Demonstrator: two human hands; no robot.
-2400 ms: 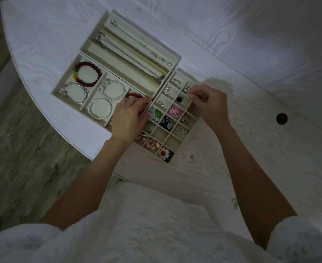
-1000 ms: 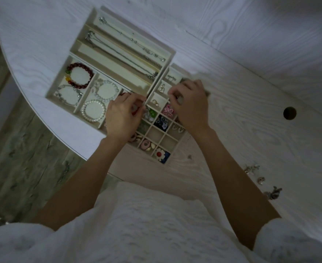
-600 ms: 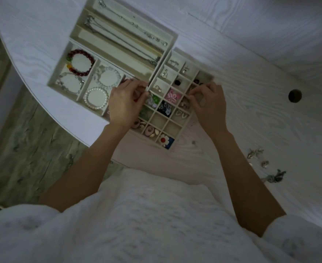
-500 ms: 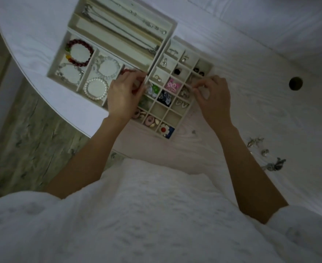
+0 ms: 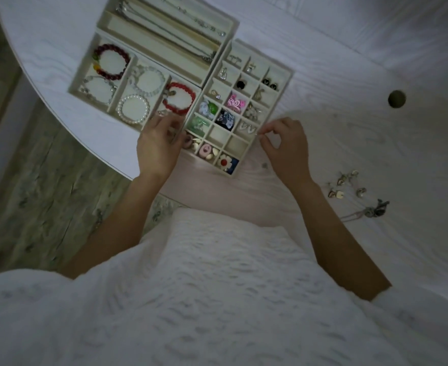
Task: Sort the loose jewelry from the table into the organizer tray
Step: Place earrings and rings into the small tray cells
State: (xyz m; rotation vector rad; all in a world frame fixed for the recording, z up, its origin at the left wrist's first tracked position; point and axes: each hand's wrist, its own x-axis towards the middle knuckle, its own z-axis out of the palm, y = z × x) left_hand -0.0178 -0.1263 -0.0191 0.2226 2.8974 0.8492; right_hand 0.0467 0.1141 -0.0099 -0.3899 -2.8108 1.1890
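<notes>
there, right hand (image 5: 287,147) grip pinched closed beside organizer tray (image 5: 283,83), contents unclear.

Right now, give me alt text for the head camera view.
Two hands work at a cream organizer tray on a white table: the left hand rests on its near edge, the right hand pinches something tiny beside it. Loose earrings lie to the right.

Matt wood-grain table (image 5: 376,62); glossy pearl bracelet (image 5: 133,109).
</notes>
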